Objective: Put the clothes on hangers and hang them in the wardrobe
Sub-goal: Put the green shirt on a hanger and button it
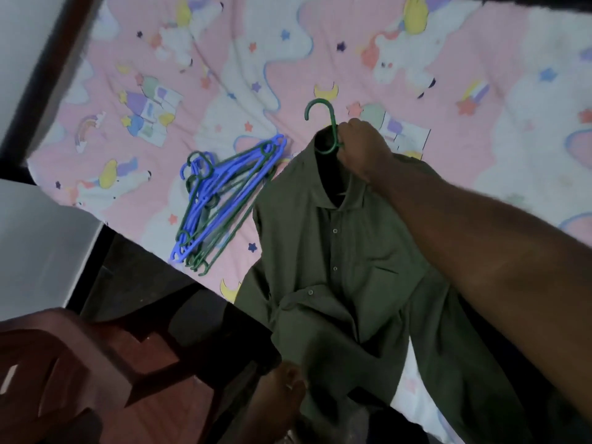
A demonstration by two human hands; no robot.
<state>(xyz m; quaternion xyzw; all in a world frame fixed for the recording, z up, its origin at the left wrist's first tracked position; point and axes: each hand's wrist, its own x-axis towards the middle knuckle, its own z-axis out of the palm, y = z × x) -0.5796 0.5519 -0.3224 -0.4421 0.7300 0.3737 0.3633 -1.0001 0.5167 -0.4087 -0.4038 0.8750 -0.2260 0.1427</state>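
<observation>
The right hand (360,149) grips the green hanger (323,129) at its neck, inside the collar of the olive shirt (336,267), lifting the shirt off the bed (416,59) beside the spare hangers (221,200); the left hand (282,389) pinches the hem, probably to straighten it.

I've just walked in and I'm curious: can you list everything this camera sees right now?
shirt: one, olive green, buttoned, on a hanger, draped over the bed's near edge.
hanger: one, green, inside the shirt's collar, hook sticking out above.
spare hangers: a pile, blue and green, count unclear, on the bedsheet left of the shirt.
bedsheet: one, pink with cartoon unicorns, stars and moons, covering the bed.
chair: one, reddish brown, lower left, partly seen.
right hand: one, gripping the hanger's neck at the collar.
left hand: one, blurred, at the shirt's lower hem; grip unclear.
</observation>
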